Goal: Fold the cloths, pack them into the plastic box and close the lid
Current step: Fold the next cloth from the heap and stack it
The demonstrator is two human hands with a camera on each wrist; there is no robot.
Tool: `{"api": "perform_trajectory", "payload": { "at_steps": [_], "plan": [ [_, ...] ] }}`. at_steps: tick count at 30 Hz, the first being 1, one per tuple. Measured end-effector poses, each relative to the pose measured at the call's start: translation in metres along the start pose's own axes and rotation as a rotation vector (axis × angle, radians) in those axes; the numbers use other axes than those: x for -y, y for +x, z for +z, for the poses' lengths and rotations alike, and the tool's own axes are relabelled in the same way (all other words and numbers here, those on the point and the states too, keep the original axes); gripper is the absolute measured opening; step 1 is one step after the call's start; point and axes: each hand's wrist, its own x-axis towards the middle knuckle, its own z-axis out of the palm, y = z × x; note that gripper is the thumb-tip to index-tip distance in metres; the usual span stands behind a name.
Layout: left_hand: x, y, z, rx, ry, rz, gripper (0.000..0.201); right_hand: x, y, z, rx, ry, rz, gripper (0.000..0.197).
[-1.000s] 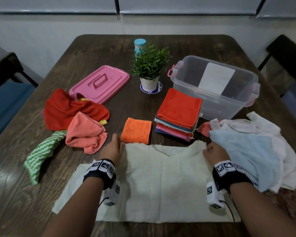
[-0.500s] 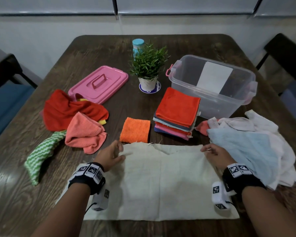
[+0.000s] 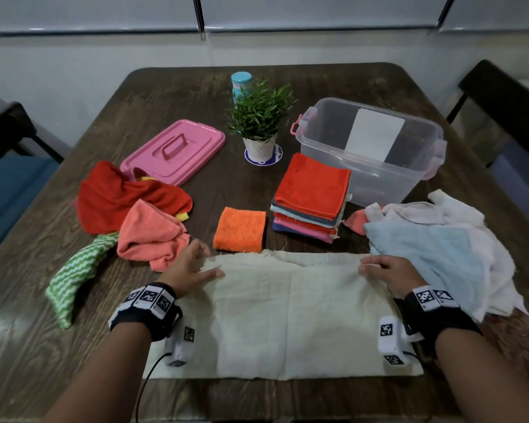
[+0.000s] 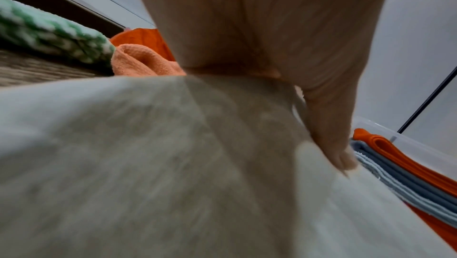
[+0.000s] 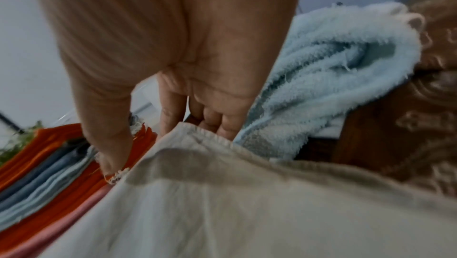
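The large cream woven cloth (image 3: 287,312) lay flat on the dark wooden worktop (image 3: 28,346) at 6 o'clock, nearest the person. 1 second before, its far edge was ragged and dipped in the middle; by this moment that edge ran almost straight, and both hands had slid back toward the body. The left hand (image 3: 190,270) rested at the cloth's far-left corner, at 9 o'clock of the cloth; its grip looked released, fingers spread on the fabric, though the left wrist view was too blurred to confirm a pinch. The right hand (image 3: 385,274) sat at the far-right corner, at 3 o'clock, its grip curled over the hem (image 5: 205,133), thumb one side and fingers the other. I judged the first half-fold was done and being squared, so a second fold should follow.

Beyond, at 12 o'clock, lay a small folded orange terry cloth (image 3: 240,228) and the stack of folded cloths topped in red (image 3: 313,190). Unfolded heaps waited at 10 o'clock (image 3: 129,199) and 2 o'clock (image 3: 425,254). Farther off, the clear plastic box (image 3: 370,151) stood without any cloths at 1 o'clock, and its pink lid (image 3: 174,151) lay at 11 o'clock, well apart from it.
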Motion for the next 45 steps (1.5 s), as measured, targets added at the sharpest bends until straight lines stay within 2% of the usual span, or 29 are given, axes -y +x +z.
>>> {"api": "perform_trajectory", "payload": {
  "at_steps": [3,6,10,12,14,17,19,21,24,28,32,35,40,43,45],
  "plan": [
    [-0.002,0.0,-0.003,0.064,0.047,-0.062,0.033,0.001,0.002,-0.004,0.045,-0.168,-0.019,0.023],
    [0.0,0.001,-0.004,0.074,0.116,-0.036,0.03,0.001,0.006,-0.004,0.031,-0.273,-0.053,0.017],
    [0.004,0.003,-0.008,0.042,0.235,0.031,0.024,0.004,0.005,-0.007,-0.009,-0.299,-0.091,0.008],
    [0.009,0.003,-0.012,0.03,0.248,0.028,0.022,0.006,0.004,-0.009,-0.009,-0.316,-0.114,0.003],
    [0.012,0.001,-0.015,0.012,0.224,-0.016,0.025,0.005,0.006,-0.012,-0.024,-0.317,-0.135,0.007],
    [0.012,-0.005,-0.017,-0.006,0.156,-0.053,0.035,0.0,0.006,-0.014,-0.057,-0.179,-0.103,0.009],
    [0.014,-0.007,-0.017,-0.004,0.145,-0.04,0.038,-0.005,0.005,-0.012,-0.063,-0.019,-0.025,0.012],
    [0.017,-0.006,-0.017,-0.011,0.104,-0.057,0.031,-0.007,0.002,-0.01,-0.083,0.113,0.063,0.02],
    [0.021,-0.001,-0.015,-0.057,0.04,-0.123,0.024,-0.008,0.0,-0.005,-0.121,0.227,0.135,0.019],
    [0.021,0.005,-0.002,-0.101,0.054,-0.141,0.02,-0.012,0.008,0.004,-0.159,0.116,0.145,0.022],
    [0.023,0.004,0.018,-0.052,0.109,-0.191,0.021,-0.021,0.016,0.012,-0.163,-0.089,0.164,0.03],
    [0.031,0.001,0.024,-0.021,0.261,-0.252,0.022,-0.026,0.019,0.017,-0.129,-0.234,0.165,0.036],
    [0.042,0.007,0.016,0.049,0.423,-0.339,0.018,-0.017,0.026,0.02,-0.043,-0.307,0.147,0.022],
    [0.037,0.016,0.009,0.023,0.434,-0.333,0.017,-0.008,0.031,0.018,-0.079,-0.281,0.094,0.011],
    [0.028,0.02,0.005,-0.003,0.426,-0.316,0.018,-0.003,0.036,0.017,-0.113,-0.277,0.075,0.012]
  ]
}}
